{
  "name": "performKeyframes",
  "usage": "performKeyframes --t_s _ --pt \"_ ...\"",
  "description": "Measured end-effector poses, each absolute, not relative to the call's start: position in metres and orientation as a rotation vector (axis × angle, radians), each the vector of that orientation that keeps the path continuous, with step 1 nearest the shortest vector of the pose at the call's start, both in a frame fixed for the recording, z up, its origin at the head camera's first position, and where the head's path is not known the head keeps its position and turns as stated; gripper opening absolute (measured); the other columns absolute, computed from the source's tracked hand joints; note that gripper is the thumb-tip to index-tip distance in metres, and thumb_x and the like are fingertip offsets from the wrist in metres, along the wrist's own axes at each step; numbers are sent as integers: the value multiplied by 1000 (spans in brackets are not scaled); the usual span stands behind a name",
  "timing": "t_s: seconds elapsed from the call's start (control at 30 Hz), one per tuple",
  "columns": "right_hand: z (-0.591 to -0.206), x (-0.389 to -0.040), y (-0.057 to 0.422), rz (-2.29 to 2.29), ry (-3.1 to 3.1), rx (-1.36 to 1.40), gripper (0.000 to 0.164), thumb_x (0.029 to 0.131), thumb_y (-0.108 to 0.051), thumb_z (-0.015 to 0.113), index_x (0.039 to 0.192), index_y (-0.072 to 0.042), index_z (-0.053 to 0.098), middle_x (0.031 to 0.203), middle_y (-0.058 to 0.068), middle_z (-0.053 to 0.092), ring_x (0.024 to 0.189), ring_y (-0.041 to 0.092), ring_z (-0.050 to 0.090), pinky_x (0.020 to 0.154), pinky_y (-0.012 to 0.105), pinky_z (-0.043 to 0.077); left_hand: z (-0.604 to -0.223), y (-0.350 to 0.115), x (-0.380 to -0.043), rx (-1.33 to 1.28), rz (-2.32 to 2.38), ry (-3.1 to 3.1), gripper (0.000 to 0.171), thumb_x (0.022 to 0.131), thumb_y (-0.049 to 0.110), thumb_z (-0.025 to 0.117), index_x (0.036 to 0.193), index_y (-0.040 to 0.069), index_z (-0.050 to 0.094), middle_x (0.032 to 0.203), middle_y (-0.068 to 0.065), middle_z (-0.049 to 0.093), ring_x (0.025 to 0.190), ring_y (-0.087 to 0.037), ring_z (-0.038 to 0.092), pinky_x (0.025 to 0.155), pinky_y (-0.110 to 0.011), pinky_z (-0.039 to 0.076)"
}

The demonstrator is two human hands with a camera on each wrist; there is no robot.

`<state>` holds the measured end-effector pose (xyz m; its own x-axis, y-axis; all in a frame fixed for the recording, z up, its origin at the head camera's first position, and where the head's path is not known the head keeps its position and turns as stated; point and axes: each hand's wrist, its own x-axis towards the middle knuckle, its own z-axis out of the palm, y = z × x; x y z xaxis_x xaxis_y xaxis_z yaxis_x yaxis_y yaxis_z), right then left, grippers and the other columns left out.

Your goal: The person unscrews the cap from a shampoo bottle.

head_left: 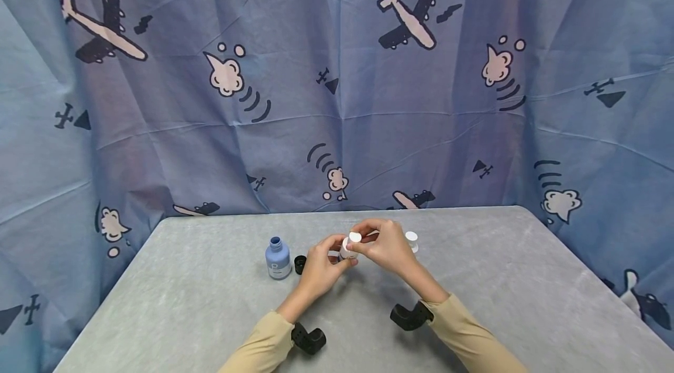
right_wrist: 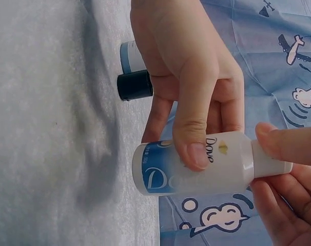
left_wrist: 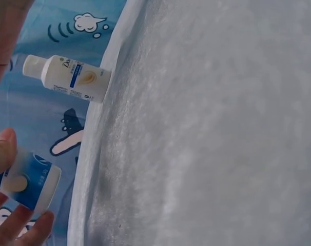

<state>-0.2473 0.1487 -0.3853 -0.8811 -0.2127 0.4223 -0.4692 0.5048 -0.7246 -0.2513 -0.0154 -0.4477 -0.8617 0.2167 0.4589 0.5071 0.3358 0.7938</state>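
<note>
My left hand [head_left: 319, 269] grips a small white Dove bottle [right_wrist: 230, 156] round its body, above the table. Blue print shows near the bottle's base in both wrist views. At the other end, the thumb and fingers of my right hand [head_left: 388, 246] pinch its white cap [right_wrist: 266, 163]. The cap is on the bottle in the right wrist view. A second white bottle [left_wrist: 76, 78], capped, stands on the table just beyond my right hand, partly hidden in the head view.
Left of my hands stands a blue bottle [head_left: 278, 262] with its mouth uncovered. A black cap [head_left: 300, 264] lies beside it, near my left hand. The grey-covered table [head_left: 210, 303] ends at a blue printed curtain [head_left: 295, 98].
</note>
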Motion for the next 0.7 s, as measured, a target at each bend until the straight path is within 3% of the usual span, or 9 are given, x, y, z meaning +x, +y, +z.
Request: performKeyframes --t_s 0.7 --pt "-385 -257 155 1351 -2481 772 20 73 -10 82 89 -5 72 84 7 71 80 19 71 71 19 57 -450 -19 -256 -732 -1633 -2312 38 79 12 78 114 9 65 101 -8 71 94 -21 67 78 -27 57"
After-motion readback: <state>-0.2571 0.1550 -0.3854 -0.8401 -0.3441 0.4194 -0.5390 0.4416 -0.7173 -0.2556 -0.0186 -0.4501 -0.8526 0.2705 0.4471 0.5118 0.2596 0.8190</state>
